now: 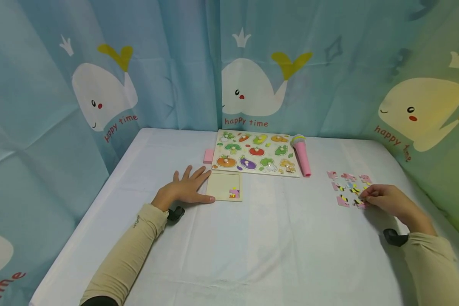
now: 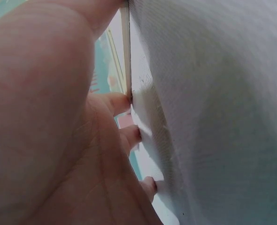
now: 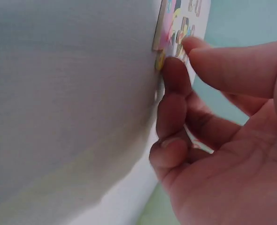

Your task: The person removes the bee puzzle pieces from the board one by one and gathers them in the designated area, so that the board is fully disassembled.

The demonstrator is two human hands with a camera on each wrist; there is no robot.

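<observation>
My left hand (image 1: pixel 187 187) lies with fingers spread at the left side of a shallow wooden puzzle frame (image 1: pixel 219 187). Its thumb (image 2: pixel 105 14) and index finger touch the frame's edge. One pink and yellow puzzle piece (image 1: pixel 234 193) sits in the frame's lower right corner. Over at the right, my right hand (image 1: pixel 386 202) bends its thumb and fingers together among several loose pieces with bee pictures (image 1: pixel 343 200). It seems to pinch a small puzzle piece (image 3: pixel 160 61) at the fingertips, mostly hidden by them.
Behind the frame lies a vegetable peg board (image 1: pixel 256 151), with a pink block (image 1: pixel 208 156) at its left and a pink toy microphone (image 1: pixel 303 157) at its right. A whale-print curtain (image 1: pixel 191 76) encloses the white-covered table (image 1: pixel 252 250).
</observation>
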